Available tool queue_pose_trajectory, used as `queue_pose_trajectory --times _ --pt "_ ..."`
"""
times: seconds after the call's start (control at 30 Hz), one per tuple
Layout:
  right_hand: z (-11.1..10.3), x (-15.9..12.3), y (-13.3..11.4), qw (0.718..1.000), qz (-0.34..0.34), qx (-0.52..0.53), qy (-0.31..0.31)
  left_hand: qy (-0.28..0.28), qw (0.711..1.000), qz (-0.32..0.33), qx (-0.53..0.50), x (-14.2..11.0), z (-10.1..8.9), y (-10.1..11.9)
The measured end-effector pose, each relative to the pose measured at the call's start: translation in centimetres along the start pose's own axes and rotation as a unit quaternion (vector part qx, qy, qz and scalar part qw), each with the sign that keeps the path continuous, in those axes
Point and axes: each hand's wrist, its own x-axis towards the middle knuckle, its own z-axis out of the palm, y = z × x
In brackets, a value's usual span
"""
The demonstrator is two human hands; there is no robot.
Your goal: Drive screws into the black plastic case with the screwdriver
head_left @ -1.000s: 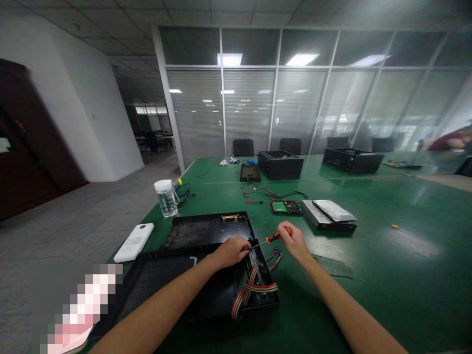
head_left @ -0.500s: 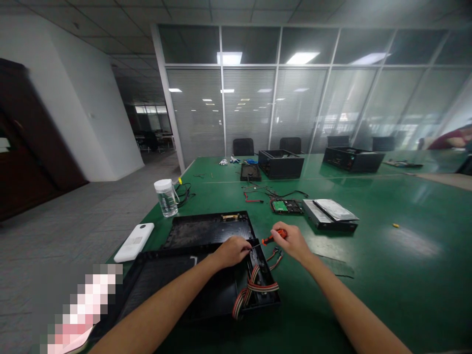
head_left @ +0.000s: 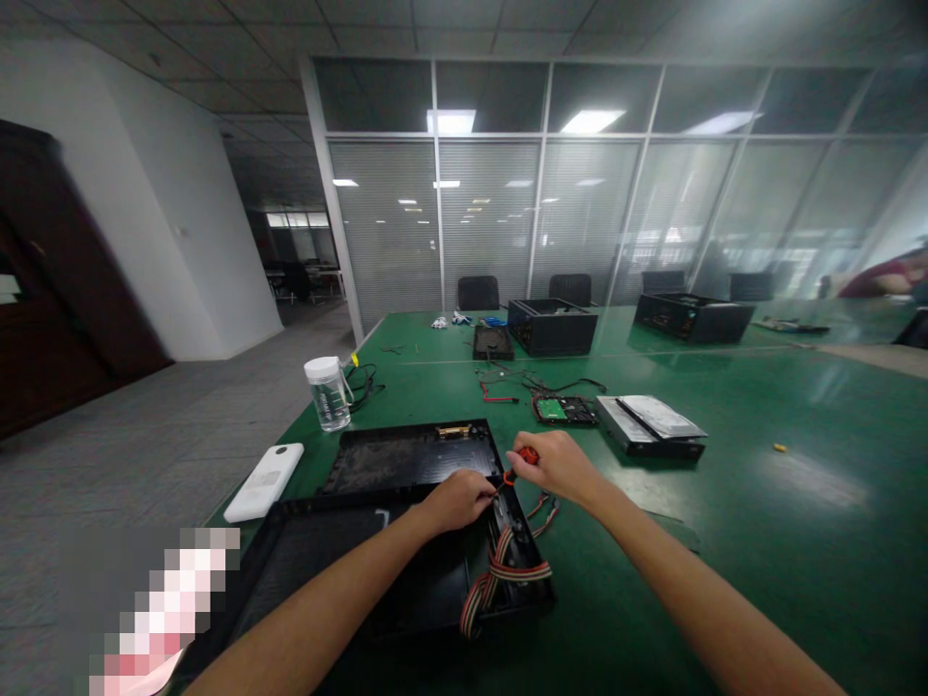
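Observation:
My right hand (head_left: 558, 466) is wrapped round the red-and-black handle of a screwdriver (head_left: 528, 454), which slants down to the left. My left hand (head_left: 462, 499) is closed in a pinch close to the screwdriver's lower end; what lies between its fingertips is too small to tell. Both hands are over the right side of an open black computer case panel (head_left: 427, 580). A ribbon of striped red, white and black cables (head_left: 500, 572) hangs over that side below my left hand. Behind it lies another black panel (head_left: 406, 459) with a brass-coloured piece (head_left: 454, 431) on it.
On the green table (head_left: 725, 541) are a white power bank (head_left: 265, 481), a clear bottle (head_left: 331, 396), a hard drive (head_left: 564, 410), a flat drive unit (head_left: 649, 425) and loose cables. Two black cases (head_left: 552, 327) stand farther back. A person's sleeve (head_left: 884, 278) shows far right.
My right hand has moved left with the screwdriver, which now stands more upright and closer to my left fingertips. My left hand has hardly moved.

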Motion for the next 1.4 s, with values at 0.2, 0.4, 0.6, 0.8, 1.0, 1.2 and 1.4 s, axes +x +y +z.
queue_pose_trajectory --times 0.2,0.4,0.6,0.8,1.0,1.2,1.4 --pt "-2.8 1.7 -2.3 0.99 -0.014 -0.118 -0.071 0.0 1.0 -0.009 -0.003 0.0 0.3 -0.2" --pt "-2.8 2.1 -2.6 0.988 -0.094 -0.098 -0.075 -0.001 1.0 -0.007 -0.021 0.1 0.1 -0.2" --pt "-2.0 1.4 -1.7 0.986 -0.132 -0.086 -0.054 0.008 1.0 -0.009 -0.007 0.2 0.2 -0.2" --pt "-2.4 1.5 -3.2 0.988 -0.071 -0.103 -0.094 0.002 1.0 -0.013 0.007 0.1 0.2 0.0" --pt "-4.2 1.9 -3.7 0.983 -0.004 -0.126 -0.136 0.0 1.0 -0.013 0.011 0.0 0.3 -0.1" --pt "-4.3 2.6 -3.3 0.975 0.043 -0.146 -0.161 -0.002 1.0 -0.016 0.015 0.0 0.4 -0.2" --pt "-4.1 2.6 -3.2 0.974 0.074 -0.15 -0.153 0.0 1.0 -0.008 0.015 0.0 0.3 0.0"
